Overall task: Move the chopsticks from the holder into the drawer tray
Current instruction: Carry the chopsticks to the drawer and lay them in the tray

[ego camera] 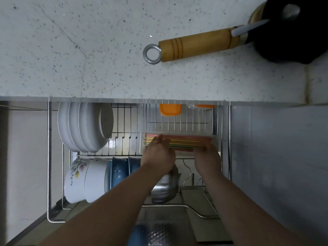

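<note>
Several pastel chopsticks [184,141], pink, yellow and green, lie lengthwise in a clear rectangular tray [143,137] inside the pulled-out wire drawer. My left hand [158,153] is over the tray's left end, fingers stretched flat against the chopstick bundle. My right hand [206,157] is at the tray's right end, its fingertips on the bundle's near side. Both hands touch the chopsticks and hide part of them. No chopstick holder is in view.
White plates [83,126] stand in the rack's left part. White and blue bowls [95,178] and a steel bowl [166,187] sit nearer me. An orange lid [170,109] lies under the speckled countertop [88,50], which carries a wooden-handled black pan [198,44].
</note>
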